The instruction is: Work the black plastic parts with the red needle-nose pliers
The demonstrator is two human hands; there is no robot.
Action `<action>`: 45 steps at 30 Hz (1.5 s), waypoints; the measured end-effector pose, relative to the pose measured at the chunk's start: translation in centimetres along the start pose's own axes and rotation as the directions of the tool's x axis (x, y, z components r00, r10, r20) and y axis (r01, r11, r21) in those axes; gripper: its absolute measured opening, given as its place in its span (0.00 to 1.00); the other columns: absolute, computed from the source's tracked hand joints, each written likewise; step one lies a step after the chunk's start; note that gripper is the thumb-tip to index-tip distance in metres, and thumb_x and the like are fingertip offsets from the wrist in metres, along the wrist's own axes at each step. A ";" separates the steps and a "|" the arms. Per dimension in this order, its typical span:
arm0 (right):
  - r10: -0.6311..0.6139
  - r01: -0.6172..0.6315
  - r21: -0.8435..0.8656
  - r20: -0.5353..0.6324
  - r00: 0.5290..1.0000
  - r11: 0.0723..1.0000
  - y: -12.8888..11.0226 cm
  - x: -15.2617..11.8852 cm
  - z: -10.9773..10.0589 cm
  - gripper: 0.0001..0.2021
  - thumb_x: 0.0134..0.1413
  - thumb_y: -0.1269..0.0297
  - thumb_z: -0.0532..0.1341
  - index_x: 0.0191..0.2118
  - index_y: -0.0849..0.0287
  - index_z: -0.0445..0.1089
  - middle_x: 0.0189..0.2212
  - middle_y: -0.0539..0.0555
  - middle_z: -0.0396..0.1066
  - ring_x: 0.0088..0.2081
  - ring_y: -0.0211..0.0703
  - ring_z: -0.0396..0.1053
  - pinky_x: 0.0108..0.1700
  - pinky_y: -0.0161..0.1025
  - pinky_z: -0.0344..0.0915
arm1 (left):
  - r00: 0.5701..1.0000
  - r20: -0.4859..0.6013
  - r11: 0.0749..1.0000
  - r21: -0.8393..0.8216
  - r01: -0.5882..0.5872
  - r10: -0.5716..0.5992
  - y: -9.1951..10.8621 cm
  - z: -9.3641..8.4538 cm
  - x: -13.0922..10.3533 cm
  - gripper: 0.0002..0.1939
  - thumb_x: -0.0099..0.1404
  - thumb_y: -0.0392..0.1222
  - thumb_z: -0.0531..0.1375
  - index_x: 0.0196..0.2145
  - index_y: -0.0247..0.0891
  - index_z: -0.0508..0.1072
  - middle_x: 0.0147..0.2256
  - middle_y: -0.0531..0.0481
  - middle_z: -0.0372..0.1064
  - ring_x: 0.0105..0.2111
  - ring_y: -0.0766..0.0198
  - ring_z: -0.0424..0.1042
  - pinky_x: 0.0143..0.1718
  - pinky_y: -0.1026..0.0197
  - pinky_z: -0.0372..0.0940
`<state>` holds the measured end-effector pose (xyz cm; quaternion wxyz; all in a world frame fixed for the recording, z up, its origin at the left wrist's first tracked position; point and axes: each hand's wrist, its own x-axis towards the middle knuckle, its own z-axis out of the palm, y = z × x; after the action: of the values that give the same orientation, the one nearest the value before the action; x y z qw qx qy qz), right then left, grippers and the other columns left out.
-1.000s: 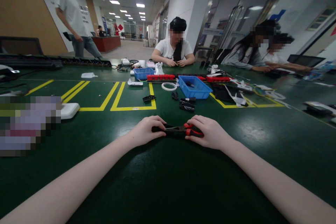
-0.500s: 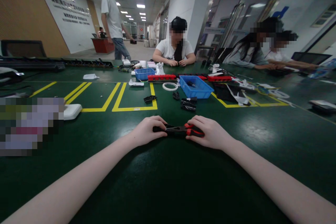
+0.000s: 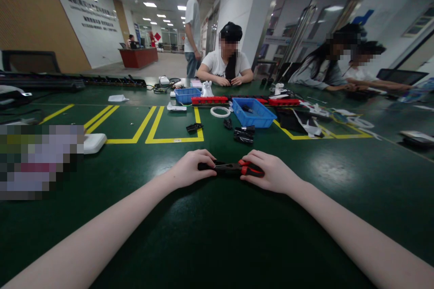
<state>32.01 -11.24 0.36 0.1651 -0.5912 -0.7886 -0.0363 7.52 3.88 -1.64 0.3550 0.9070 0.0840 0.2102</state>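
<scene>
My right hand (image 3: 271,171) is closed on the red and black handles of a pair of pliers (image 3: 233,168), which lies low over the green table (image 3: 217,235) with its jaws pointing left. My left hand (image 3: 193,168) is closed round a dark piece (image 3: 205,166) at the jaw end of the pliers; its exact shape is partly hidden by the fingers. Beyond my hands lie a bundle of black pieces (image 3: 243,135), a small black piece (image 3: 227,123) and another black piece (image 3: 194,128).
A blue bin (image 3: 254,119) with dark items stands behind the black pieces, near a white ring (image 3: 220,112) and red strips (image 3: 209,100). Farther left is a white device (image 3: 94,143). Across the table sits a person (image 3: 225,63); two others sit at the right.
The person walking in the background has moved to the right, behind the seated person. My hands and the pliers show hardly any movement.
</scene>
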 end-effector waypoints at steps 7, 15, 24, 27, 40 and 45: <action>0.015 -0.015 0.017 0.001 1.000 1.000 -0.1 0.1 0.0 0.17 0.55 0.52 0.63 0.45 0.57 0.69 0.41 0.57 0.71 0.38 0.47 0.71 0.37 0.42 0.69 | 1.000 0.000 1.000 -0.014 0.004 -0.004 -0.1 0.1 0.0 0.04 0.63 0.38 0.64 0.35 0.36 0.77 0.45 0.46 0.71 0.44 0.59 0.72 0.49 0.53 0.67; -0.009 0.009 -0.017 -0.007 1.000 1.000 0.4 0.0 -0.1 0.18 0.54 0.51 0.64 0.45 0.57 0.68 0.39 0.57 0.71 0.37 0.48 0.71 0.37 0.42 0.68 | 1.000 0.008 1.000 0.001 0.001 -0.001 0.1 0.0 0.0 0.03 0.63 0.38 0.64 0.36 0.37 0.77 0.45 0.46 0.71 0.45 0.59 0.72 0.50 0.53 0.67; -0.033 0.033 -0.059 -0.010 0.999 0.998 0.4 0.0 0.1 0.18 0.55 0.51 0.62 0.45 0.58 0.67 0.40 0.58 0.70 0.38 0.49 0.71 0.38 0.44 0.69 | 1.000 0.006 1.000 0.019 0.000 0.000 0.2 -0.1 0.0 0.03 0.63 0.38 0.64 0.35 0.37 0.77 0.46 0.46 0.71 0.45 0.58 0.72 0.50 0.53 0.67; -0.053 0.050 -0.099 -0.025 0.998 0.994 0.5 0.0 0.1 0.19 0.56 0.50 0.62 0.46 0.59 0.67 0.41 0.60 0.71 0.40 0.51 0.71 0.41 0.47 0.69 | 1.000 0.004 1.000 0.028 0.001 -0.001 0.3 -0.1 0.0 0.03 0.64 0.38 0.64 0.36 0.37 0.77 0.45 0.46 0.71 0.45 0.58 0.72 0.50 0.53 0.67; -0.024 0.020 -0.092 -0.052 0.998 0.996 0.3 0.0 0.1 0.19 0.55 0.50 0.63 0.46 0.58 0.68 0.41 0.59 0.72 0.40 0.51 0.71 0.40 0.46 0.68 | 1.000 0.007 1.000 0.022 0.003 -0.004 0.4 -0.1 0.0 0.03 0.64 0.38 0.63 0.36 0.37 0.76 0.46 0.46 0.71 0.45 0.59 0.72 0.50 0.54 0.66; -0.056 0.051 -0.105 -0.046 0.997 0.993 0.4 0.0 0.3 0.20 0.55 0.50 0.62 0.47 0.60 0.68 0.40 0.60 0.71 0.38 0.51 0.71 0.39 0.45 0.68 | 1.000 -0.003 1.000 0.005 0.012 -0.012 0.3 0.0 0.0 0.03 0.63 0.38 0.64 0.34 0.36 0.76 0.45 0.46 0.71 0.45 0.59 0.72 0.49 0.54 0.66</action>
<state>32.33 -11.04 0.00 0.1524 -0.5767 -0.7968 -0.0961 7.50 3.65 -1.51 0.3538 0.9072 0.0903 0.2091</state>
